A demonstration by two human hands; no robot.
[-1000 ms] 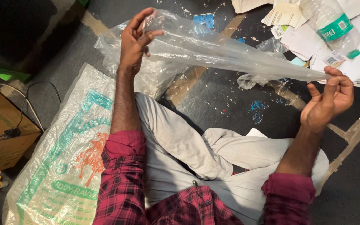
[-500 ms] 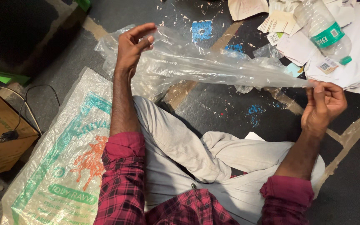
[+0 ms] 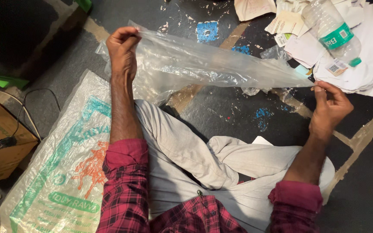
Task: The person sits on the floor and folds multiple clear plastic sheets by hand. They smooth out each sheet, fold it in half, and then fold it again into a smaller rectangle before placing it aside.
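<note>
Head view: clear plastic bag (image 3: 212,64) stretched in the air above the dark floor (image 3: 229,112), between both hands. Left hand (image 3: 121,51) closed on its wide end, fingers (image 3: 128,36) pinching the edge. Right hand (image 3: 330,108) pinching the narrow end, just below the plastic bottle (image 3: 333,30) and the papers (image 3: 368,64). Printed sack (image 3: 65,164) flat beside the left arm.

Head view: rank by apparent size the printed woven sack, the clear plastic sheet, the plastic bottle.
1. White woven sack with green and orange print.
2. Clear plastic sheet, stretched between both hands; nearer the camera, so unsure against the sack.
3. Clear plastic bottle with green label.
</note>
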